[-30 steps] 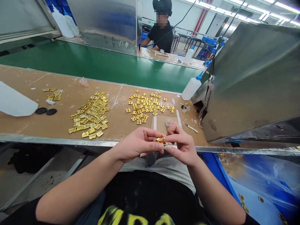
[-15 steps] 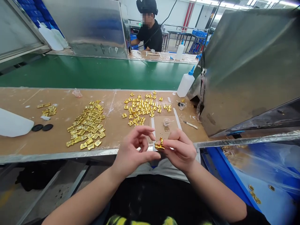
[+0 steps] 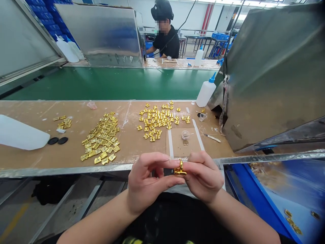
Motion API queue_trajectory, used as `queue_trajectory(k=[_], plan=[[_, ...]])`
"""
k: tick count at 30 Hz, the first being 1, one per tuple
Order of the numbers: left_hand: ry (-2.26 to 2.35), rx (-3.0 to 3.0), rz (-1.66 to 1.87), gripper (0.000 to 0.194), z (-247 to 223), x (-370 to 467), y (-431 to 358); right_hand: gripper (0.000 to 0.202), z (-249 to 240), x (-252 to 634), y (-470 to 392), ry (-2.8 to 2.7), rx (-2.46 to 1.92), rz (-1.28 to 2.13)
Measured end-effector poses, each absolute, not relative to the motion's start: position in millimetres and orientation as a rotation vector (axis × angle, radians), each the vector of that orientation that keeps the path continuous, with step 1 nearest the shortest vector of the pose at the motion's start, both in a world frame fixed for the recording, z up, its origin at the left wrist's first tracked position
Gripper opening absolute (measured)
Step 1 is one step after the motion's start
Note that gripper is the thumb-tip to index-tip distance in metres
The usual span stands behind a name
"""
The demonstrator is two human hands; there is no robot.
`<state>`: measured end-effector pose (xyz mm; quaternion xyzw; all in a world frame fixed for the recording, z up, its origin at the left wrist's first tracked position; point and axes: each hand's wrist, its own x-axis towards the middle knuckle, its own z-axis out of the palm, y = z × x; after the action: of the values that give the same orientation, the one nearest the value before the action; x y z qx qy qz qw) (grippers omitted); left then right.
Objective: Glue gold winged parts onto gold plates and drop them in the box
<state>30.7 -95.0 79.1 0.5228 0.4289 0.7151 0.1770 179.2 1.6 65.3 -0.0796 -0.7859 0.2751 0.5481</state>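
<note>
A small shiny gold piece [image 3: 180, 169] with an upright ring-like part is held between my hands, just in front of the table's near edge. My right hand [image 3: 204, 174] pinches it from the right with thumb and fingers. From the left, my left hand [image 3: 149, 176] closes thumb and forefinger on its other side. Beyond my hands, a cluster of small gold pieces [image 3: 158, 118] is scattered on the brown tabletop [image 3: 132, 135]. Flat gold plates [image 3: 101, 139] lie packed together to the left of it.
A white bottle with a blue tip [image 3: 206, 93] stands at the back right, near a metal panel [image 3: 274, 74]. A knife [image 3: 212, 138] and small clear cup [image 3: 185, 135] lie nearer. Across the green belt [image 3: 122, 81] sits a person [image 3: 166, 37]. A blue bin [image 3: 256, 189] is lower right.
My left fingers have closed in on the gold piece, which was only in my right hand. Both hands sit slightly lower, and the view has shifted, moving the table contents rightward.
</note>
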Motion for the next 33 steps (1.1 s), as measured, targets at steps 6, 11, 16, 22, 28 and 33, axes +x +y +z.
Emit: queue_trajectory(k=[6,11,16,22,28,33], plan=[[1.276,1.415,1.916,0.05,80.2,31.9,-95.1,0.021,62.2,180.4,0.1,-1.854,-0.202,0.586],[1.292,1.406,1.915,0.039,79.8,35.2,-96.2,0.02,62.0,180.8,-2.9,-1.84,-0.214,0.583],[1.336,1.371,1.936,0.032,78.0,37.2,-98.8,0.027,59.9,179.3,-6.1,-1.844,-0.204,0.611],[1.408,1.352,1.965,0.03,78.2,34.0,-95.1,0.022,54.6,171.5,-1.3,-1.812,-0.22,0.66],[1.472,1.374,1.847,0.037,77.4,22.8,-91.5,0.014,57.5,166.3,7.0,-1.809,-0.212,0.726],[1.33,1.253,1.855,0.042,76.7,16.0,-96.4,0.013,55.7,168.6,6.5,-1.804,-0.259,0.751]])
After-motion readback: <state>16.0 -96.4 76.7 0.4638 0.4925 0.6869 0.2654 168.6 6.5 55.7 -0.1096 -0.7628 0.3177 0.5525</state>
